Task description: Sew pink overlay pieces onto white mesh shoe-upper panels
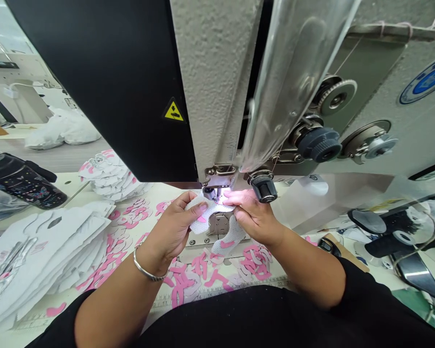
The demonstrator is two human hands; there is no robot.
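White mesh piece [209,214] sits at the needle [218,193], pinched by the left hand's [177,220] fingers and held by those of the right hand [255,215]. Right fingertips lie so near that a slip could get them pricked; uneven pulling might pucker the edge.

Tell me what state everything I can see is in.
Mesh piece, curved, held at the needle area
Left hand, pinching the mesh piece
Right hand, touching the mesh piece; grip unclear
Needle area, brightly lit
Pink pieces, loose, scattered
White panels, stacked
White bags, bulging
Bottle, open or closed unclear
Bracelet, worn
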